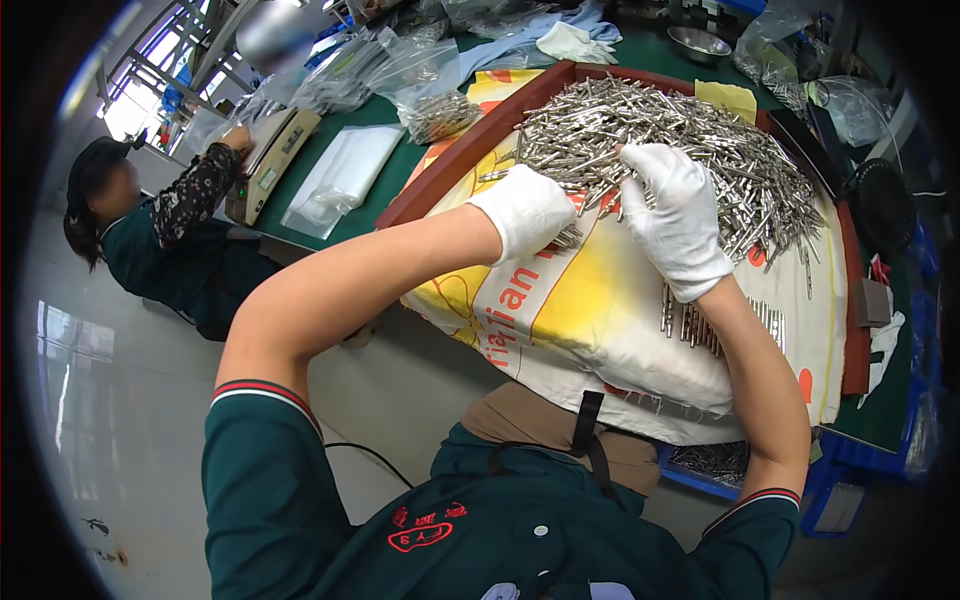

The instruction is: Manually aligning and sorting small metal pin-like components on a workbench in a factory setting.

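Observation:
A large heap of slim, shiny metal rods (690,130), stepped in shape like bits, lies on a printed white and yellow cloth (590,300). My left hand (530,212), in a white glove, is closed at the heap's near left edge. Ends of several metal rods (568,238) show just below its fingers. My right hand (672,205), also gloved in white, is over the heap's near side with fingers curled and thumb drawn in. What lies between those fingertips is too small to make out. Beneath my right wrist, several metal rods (700,330) lie side by side in a row.
A reddish-brown wooden rim (460,160) borders the cloth. Beyond it on the green table are clear plastic bags (345,175), a scale (270,165) and a metal bowl (698,43). A black fan (880,205) stands at right. A co-worker (150,220) works at far left.

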The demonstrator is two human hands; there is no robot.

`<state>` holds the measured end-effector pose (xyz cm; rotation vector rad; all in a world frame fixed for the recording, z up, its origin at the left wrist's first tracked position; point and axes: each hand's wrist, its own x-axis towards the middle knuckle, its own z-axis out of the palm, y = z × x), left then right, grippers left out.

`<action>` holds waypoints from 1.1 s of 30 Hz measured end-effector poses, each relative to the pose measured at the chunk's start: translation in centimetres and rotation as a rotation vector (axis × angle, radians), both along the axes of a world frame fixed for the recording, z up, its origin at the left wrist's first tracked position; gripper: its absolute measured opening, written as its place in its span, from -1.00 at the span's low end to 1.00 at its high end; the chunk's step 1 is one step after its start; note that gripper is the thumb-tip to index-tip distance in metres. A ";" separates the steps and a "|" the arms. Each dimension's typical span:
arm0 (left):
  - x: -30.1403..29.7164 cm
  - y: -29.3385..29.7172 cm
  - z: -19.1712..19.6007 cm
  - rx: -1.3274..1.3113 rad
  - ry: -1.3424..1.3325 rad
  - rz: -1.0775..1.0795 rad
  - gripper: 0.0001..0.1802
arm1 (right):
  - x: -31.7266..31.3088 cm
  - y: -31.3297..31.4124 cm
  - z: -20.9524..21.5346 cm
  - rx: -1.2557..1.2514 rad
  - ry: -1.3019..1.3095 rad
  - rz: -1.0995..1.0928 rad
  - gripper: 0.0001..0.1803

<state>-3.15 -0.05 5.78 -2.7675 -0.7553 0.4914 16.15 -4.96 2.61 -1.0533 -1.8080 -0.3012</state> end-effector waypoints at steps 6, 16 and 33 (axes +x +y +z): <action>-0.2 -0.7 3.4 0.343 0.275 -0.171 -0.97 | 0.3 0.3 0.2 0.013 0.000 -0.005 -0.74; 1.5 -2.6 -1.7 0.609 0.795 -0.261 -0.86 | 0.0 0.4 -0.2 0.003 -0.037 0.003 -0.78; -0.1 -5.6 -6.3 -1.010 -1.302 0.402 -0.74 | -0.2 0.0 0.1 -0.107 0.104 0.148 -0.81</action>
